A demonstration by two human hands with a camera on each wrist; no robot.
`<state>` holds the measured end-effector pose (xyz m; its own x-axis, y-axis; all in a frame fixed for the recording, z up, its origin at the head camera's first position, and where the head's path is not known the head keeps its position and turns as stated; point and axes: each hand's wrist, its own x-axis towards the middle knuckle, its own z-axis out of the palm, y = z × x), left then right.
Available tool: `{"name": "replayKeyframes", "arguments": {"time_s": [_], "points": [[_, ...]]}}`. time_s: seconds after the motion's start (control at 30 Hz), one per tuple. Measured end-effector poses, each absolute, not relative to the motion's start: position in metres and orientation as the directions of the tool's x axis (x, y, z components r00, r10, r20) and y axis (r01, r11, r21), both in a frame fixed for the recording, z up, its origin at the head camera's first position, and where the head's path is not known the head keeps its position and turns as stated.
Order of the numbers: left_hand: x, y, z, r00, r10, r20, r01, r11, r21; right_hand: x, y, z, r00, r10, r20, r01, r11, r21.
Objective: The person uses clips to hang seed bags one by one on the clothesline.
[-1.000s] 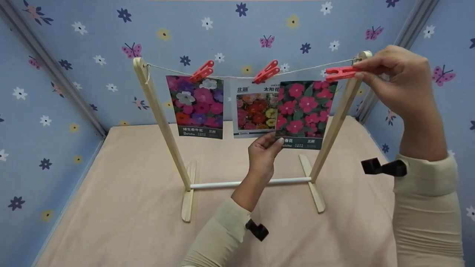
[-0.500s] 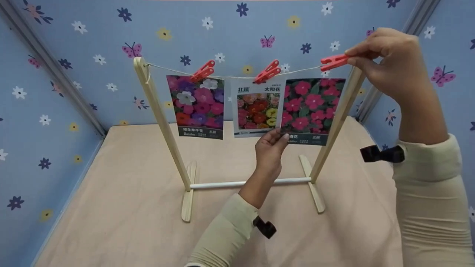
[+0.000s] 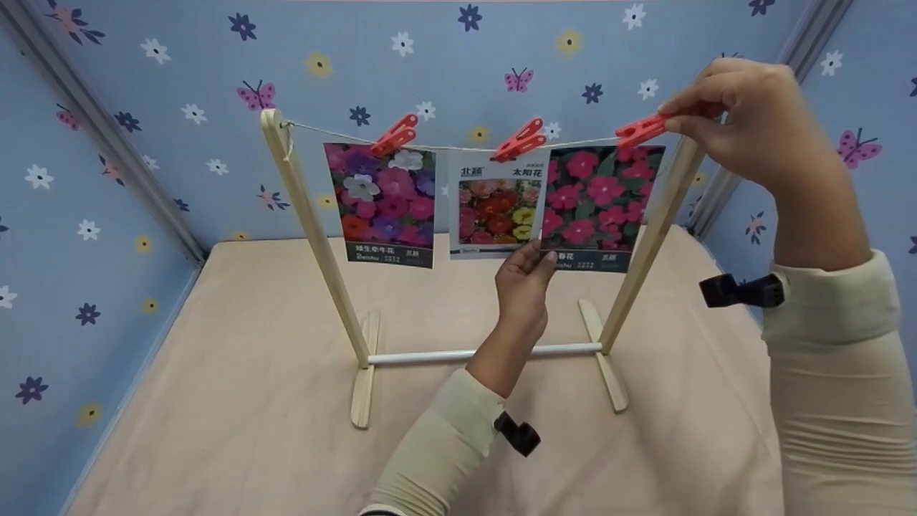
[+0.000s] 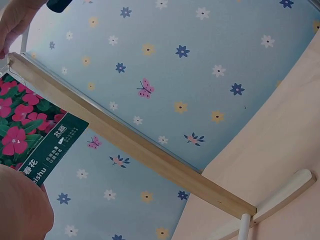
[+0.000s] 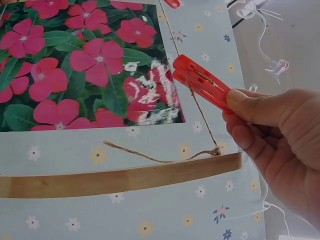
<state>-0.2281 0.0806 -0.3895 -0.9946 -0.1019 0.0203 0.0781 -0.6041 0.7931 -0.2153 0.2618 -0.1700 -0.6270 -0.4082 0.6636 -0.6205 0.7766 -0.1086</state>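
My left hand [image 3: 525, 287] pinches the lower left corner of a seed packet with pink flowers [image 3: 598, 193], held up at the right end of the twine [image 3: 580, 141]. Between thumb and fingertips my right hand [image 3: 749, 122] grips a red clothespin [image 3: 640, 131]. Its nose is at the twine and overlaps the packet's top edge in the head view. In the right wrist view the twine crosses the clothespin [image 5: 200, 82], close beside the packet's edge [image 5: 172, 95]. Two more packets, one with mixed petunia-like flowers [image 3: 387, 208] and one white-bordered [image 3: 494, 208], hang from the twine under red clothespins.
A wooden frame carries the twine between its left post [image 3: 308, 229] and right post [image 3: 655, 229]. A white rod [image 3: 423, 357] joins the posts low down, above the feet. Pinkish cloth [image 3: 251, 401] covers the surface, and flower-patterned walls [image 3: 322, 36] stand around it.
The pink-flower packet has risen and shifted right in my left hand, up to the twine. My right hand has brought the clothespin left, raised it, then lowered it onto the twine.
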Motion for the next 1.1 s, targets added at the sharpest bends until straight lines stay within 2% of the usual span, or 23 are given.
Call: {"name": "replayKeyframes", "arguments": {"time_s": [0.23,0.5,0.83,1.1], "points": [[-0.2272,0.0839,-0.3883,-0.993,-0.103,0.056,0.108,-0.606,0.788,-0.2146,0.2617,-0.171,-0.63,-0.428,0.648,-0.63,0.77,-0.103],[-0.226,0.0893,-0.3863,-0.991,-0.112,0.078,0.13,-0.606,0.785,-0.2129,0.2608,-0.1717,-0.682,-0.403,0.61,-0.592,0.795,-0.137],[-0.2262,0.0876,-0.3883,-0.99,-0.118,0.071,0.128,-0.604,0.786,-0.2094,0.2598,-0.1704,-0.661,-0.489,0.569,-0.627,0.776,-0.062],[-0.2254,0.0869,-0.3882,-0.99,-0.131,0.056,0.123,-0.589,0.799,-0.2098,0.2608,-0.1737,-0.613,-0.501,0.611,-0.651,0.758,-0.033]]}}
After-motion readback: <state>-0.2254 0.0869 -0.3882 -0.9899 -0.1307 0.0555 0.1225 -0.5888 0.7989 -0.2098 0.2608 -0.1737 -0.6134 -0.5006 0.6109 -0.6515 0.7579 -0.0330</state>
